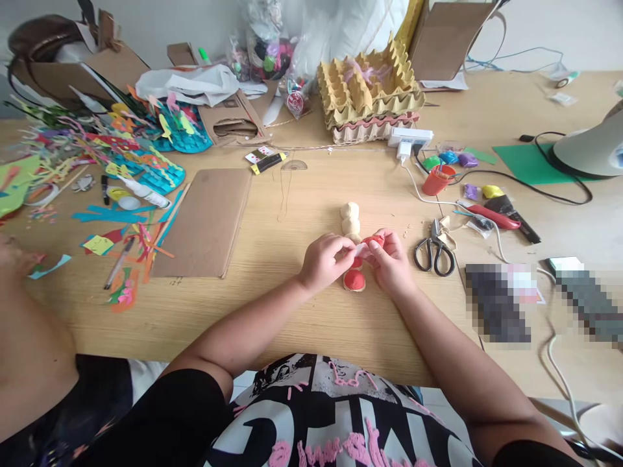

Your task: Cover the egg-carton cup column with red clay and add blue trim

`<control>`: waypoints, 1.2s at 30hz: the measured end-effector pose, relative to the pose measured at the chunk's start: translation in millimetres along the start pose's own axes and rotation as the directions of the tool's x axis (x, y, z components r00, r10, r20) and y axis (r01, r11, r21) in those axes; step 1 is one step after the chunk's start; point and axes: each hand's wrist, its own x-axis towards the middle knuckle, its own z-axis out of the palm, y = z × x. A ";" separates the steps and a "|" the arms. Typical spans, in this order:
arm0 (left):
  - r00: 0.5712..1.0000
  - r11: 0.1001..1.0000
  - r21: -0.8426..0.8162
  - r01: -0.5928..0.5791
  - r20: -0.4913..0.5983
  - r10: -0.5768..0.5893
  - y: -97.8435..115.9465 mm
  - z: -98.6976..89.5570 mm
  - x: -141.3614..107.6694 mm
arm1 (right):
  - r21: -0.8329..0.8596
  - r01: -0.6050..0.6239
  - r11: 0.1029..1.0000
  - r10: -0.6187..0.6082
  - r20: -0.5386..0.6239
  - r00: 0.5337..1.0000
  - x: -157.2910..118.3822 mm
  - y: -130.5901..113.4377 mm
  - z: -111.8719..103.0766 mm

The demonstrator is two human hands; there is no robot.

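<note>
Over the wooden table my left hand (326, 263) is closed in a pinch on a whitish, film-like wrapper (361, 250). My right hand (392, 263) is closed around a red, soft-looking lump (374, 240), which the wrapper touches. Just beneath the hands sits a red dome-shaped piece (354, 279) with a pale rim; another bit of red shows above it, partly covered by my fingers. Beyond them is a beige stack of rounded lumps (350, 219), its near end hidden by my hands.
Black-handled scissors (435, 251) lie to the right, near a red cup (438, 179) and a white cable. On the left are a cardboard sheet (204, 220) and scattered paper strips. Egg trays (370, 91) are stacked behind. Another person's arm (29, 337) rests at far left.
</note>
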 end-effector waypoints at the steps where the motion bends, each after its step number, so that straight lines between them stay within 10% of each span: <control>1: 0.999 1.000 -0.013 0.017 -0.028 -0.017 -0.1 0.4 -0.2 | -0.005 0.005 1.000 -0.005 0.005 1.000 1.0 0.5 -1.5; 6: 0.991 0.991 -0.117 0.068 -0.102 -0.080 -0.5 2.6 -0.4 | -0.228 0.166 0.959 -0.174 -0.016 0.985 4.8 4.2 -10.0; 10: 0.986 0.993 -0.100 0.064 -0.145 -0.079 0.1 2.0 -1.3 | -0.706 0.471 0.529 -0.594 0.088 0.800 -0.8 -0.1 -11.6; 13: 0.996 1.000 -0.016 -0.023 -0.090 0.021 1.9 -0.1 -1.5 | -0.750 0.578 0.321 -0.540 0.357 0.762 -7.3 -5.0 -6.4; 21: 0.990 0.986 0.095 -0.139 0.029 0.137 1.3 -0.8 -3.3 | -0.764 0.591 0.258 -0.428 0.458 0.779 -10.0 -11.0 3.2; 31: 0.993 0.982 0.180 -0.062 -0.091 0.080 6.9 -0.6 -4.3 | -0.800 0.597 -0.063 -0.545 0.529 0.651 -12.3 -16.6 1.8; 36: 1.000 1.000 -0.013 0.004 -0.027 -0.004 20.1 0.7 -4.3 | -0.782 0.623 0.021 -0.506 0.529 0.681 -15.7 -20.4 -4.0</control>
